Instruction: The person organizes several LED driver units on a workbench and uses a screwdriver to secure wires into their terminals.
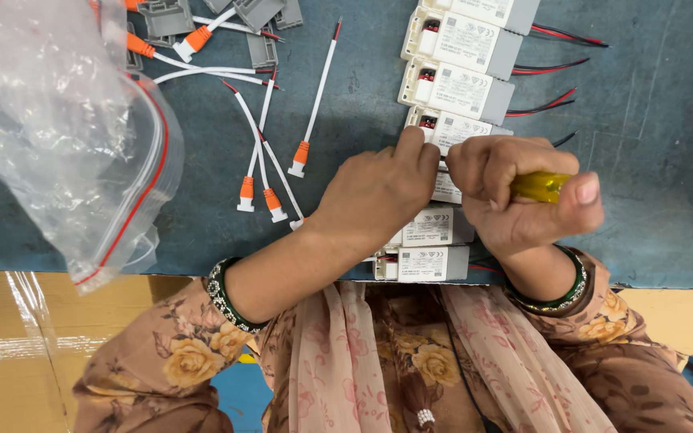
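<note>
Head view. My right hand (pixel 523 196) is clenched on a yellow screwdriver (pixel 541 186); its tip is hidden behind my fingers. My left hand (pixel 378 192) presses down on a white driver box (pixel 452 128), mostly covered. Six boxes (pixel 463 88) in a column on the worktop (pixel 651 120), the top one cut off. Four loose white leads (pixel 314 104) with orange ends lie left; more are half hidden under a plastic bag (pixel 58 128).

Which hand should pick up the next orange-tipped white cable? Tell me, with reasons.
Left, probably. The left hand only steadies a white driver box, and the orange-tipped cables lie on its side. The right hand has its fingers closed around the yellow screwdriver handle.
</note>
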